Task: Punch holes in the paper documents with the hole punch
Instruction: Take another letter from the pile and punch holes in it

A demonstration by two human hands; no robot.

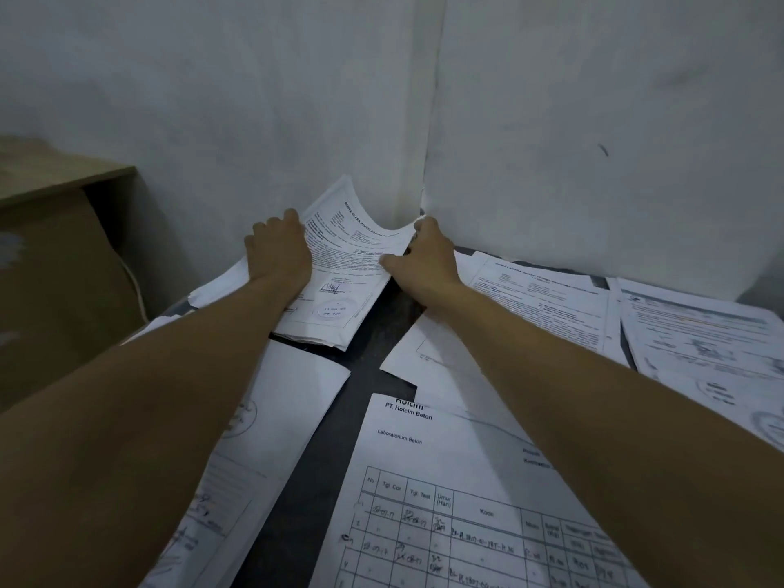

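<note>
Step in hand: You appear to be gathering a stack of papers (339, 273) from the far corner of the desk (322, 451), ahead of any punching.
Where the papers are: The stack lies against the corner of the wall (297, 99), its far end curled up the wall. More documents are spread nearer you: a table sheet (445, 502) at the front, a sheet at front left (288, 401) and two piles at right (551, 307).
Left hand: Your left hand (278, 252) rests on the left edge of the stack, fingers curled over that edge. You cannot tell from here how far they wrap under it.
Right hand: Your right hand (420, 256) grips the right edge, thumb on the printed face and fingers behind the sheets, pinching them.
Hole punch: It is not in view, so locate it before you carry the stack anywhere.
How to do it well: Lift both edges together so the sheets stay as one bundle. Ease the curled end off the wall rather than dragging it, since it could crease or tear. Tap the stack square on a bare strip of desk so all edges line up for even holes.
Risk: Loose lower sheets may slip out at the near end.
</note>
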